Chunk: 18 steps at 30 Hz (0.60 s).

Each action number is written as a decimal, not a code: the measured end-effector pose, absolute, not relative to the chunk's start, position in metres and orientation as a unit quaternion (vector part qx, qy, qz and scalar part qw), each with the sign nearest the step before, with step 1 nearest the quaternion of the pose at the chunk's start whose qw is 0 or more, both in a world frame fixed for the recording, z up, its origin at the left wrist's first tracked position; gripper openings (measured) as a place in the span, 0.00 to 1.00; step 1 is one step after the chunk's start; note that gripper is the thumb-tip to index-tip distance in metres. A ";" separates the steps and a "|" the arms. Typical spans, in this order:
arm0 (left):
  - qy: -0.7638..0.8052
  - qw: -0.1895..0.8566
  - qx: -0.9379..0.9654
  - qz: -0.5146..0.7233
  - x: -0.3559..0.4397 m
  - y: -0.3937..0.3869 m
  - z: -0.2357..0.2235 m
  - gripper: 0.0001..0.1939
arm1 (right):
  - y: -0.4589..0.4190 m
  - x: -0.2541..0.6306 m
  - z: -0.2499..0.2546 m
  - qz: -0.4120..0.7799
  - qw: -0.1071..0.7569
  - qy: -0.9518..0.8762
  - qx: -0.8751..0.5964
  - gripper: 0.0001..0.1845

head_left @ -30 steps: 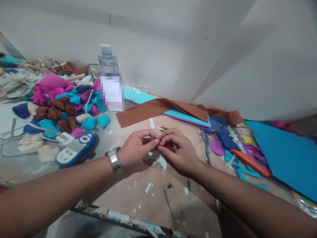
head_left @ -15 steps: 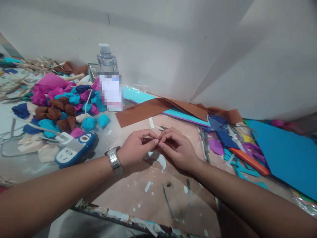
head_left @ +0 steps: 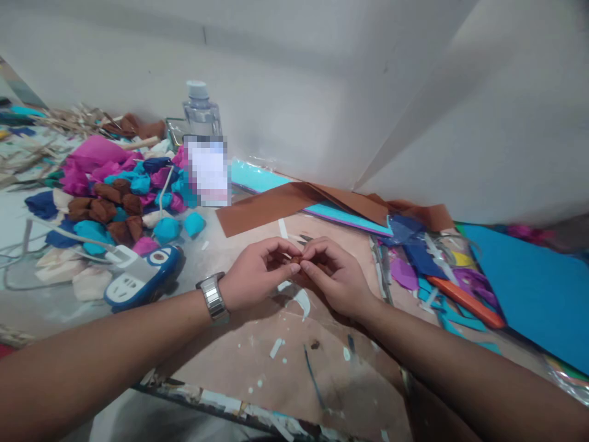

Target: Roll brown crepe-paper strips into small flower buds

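A small piece of crumpled brown paper is pinched between my two hands above the middle of the table. My left hand, with a silver watch at the wrist, grips it between thumb and fingertips. On its other side my right hand pinches it with thumb and forefinger. The fingers cover most of the piece. Just behind the hands lie dark pointed tips, perhaps of scissors. Folded brown paper strips lie farther back.
At left, crumpled paper balls in several colours are heaped beside a blue-and-white power strip with a cable. A blurred phone leans against a bottle. To the right are an orange cutter, paper scraps and a blue sheet.
The fingertips have shifted slightly around the brown paper, and a bit more of it shows between them. The other things stay put; the view has moved a little.
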State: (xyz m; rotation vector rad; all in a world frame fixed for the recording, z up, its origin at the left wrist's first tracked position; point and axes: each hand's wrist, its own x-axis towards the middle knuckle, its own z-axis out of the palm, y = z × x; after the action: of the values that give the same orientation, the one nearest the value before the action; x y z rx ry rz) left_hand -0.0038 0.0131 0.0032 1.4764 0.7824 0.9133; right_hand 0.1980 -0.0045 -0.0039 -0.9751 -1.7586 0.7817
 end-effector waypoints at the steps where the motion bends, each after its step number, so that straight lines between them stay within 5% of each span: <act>1: 0.340 0.574 0.634 0.391 -0.004 0.014 0.004 0.11 | -0.005 0.198 -0.005 0.326 0.474 -0.713 -0.401 0.01; 9: 0.350 0.558 0.642 0.392 -0.006 0.014 0.004 0.11 | -0.006 0.199 -0.006 0.324 0.485 -0.707 -0.400 0.04; 18: 0.385 0.590 0.598 0.381 -0.009 0.017 0.009 0.14 | -0.002 0.204 -0.008 0.290 0.479 -0.743 -0.367 0.24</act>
State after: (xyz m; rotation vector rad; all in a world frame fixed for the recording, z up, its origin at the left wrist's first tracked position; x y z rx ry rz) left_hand -0.0090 0.0173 0.0088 1.3923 0.8956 0.8878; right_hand 0.2036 -0.0020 -0.0078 -0.8966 -1.8123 0.7067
